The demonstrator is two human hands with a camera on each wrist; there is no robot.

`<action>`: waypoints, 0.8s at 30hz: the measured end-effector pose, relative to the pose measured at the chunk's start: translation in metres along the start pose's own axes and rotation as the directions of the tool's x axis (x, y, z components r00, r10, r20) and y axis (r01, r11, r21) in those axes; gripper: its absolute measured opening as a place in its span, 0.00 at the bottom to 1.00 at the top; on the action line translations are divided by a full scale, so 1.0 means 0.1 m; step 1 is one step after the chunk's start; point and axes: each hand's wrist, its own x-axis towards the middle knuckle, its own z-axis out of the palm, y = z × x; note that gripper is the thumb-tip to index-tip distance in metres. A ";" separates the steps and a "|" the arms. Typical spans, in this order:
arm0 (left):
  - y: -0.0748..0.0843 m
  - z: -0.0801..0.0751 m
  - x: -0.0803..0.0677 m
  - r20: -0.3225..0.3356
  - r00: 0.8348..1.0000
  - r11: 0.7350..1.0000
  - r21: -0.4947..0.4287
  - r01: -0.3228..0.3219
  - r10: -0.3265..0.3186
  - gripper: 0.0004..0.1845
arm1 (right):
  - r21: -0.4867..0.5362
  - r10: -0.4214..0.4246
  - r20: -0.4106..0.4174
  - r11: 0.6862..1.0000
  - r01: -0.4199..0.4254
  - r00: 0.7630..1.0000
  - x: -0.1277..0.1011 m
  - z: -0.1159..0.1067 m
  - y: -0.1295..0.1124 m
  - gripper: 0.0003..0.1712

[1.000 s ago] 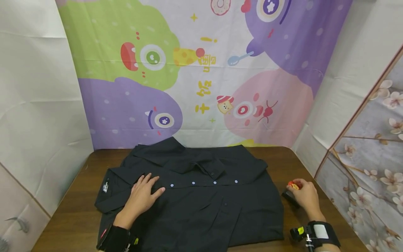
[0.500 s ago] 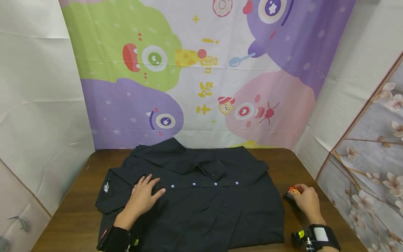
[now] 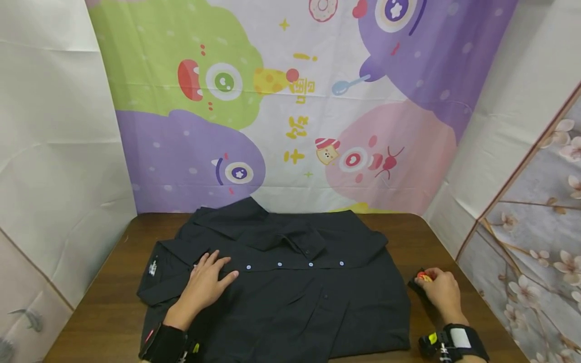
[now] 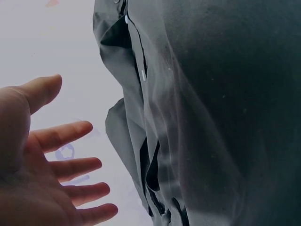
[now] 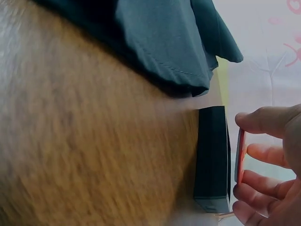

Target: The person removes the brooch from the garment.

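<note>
A black short-sleeved shirt point(image 3: 290, 297) with a row of pale buttons lies spread on the wooden table. Over its left part is my left hand point(image 3: 206, 282), fingers spread and relaxed, holding nothing; the left wrist view shows the palm beside the cloth. At the table's right side my right hand point(image 3: 442, 292) pinches a small flat piece point(image 5: 241, 157), red and yellow on its face with a grey back, between thumb and fingers. Close under it stands a low black box point(image 5: 211, 155), partly hidden by the hand in the head view.
Brown tabletop point(image 3: 104, 292) shows on both sides of the shirt. A white tag point(image 3: 153, 267) lies inside the left sleeve opening. A printed cartoon cloth point(image 3: 290, 191) hangs along the table's back edge, and a flower-patterned panel point(image 3: 535, 282) stands at the right.
My right hand has come down slightly toward the black box with the red and yellow piece in its fingers. The left hand and the shirt stay put.
</note>
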 end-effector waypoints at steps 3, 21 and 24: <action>0.00 -0.01 0.00 0.001 1.000 1.000 -0.008 -0.002 0.002 0.29 | -0.003 0.015 0.007 1.000 -0.015 1.000 -0.01 0.01 0.00 0.24; 0.02 -0.05 0.00 0.011 1.000 1.000 -0.019 -0.002 0.002 0.30 | -0.024 -0.001 -0.011 1.000 0.000 1.000 -0.04 0.04 0.02 0.22; 0.01 -0.05 0.00 0.011 1.000 1.000 -0.016 0.000 0.000 0.30 | -0.025 0.002 -0.014 1.000 -0.002 1.000 -0.03 0.04 0.03 0.22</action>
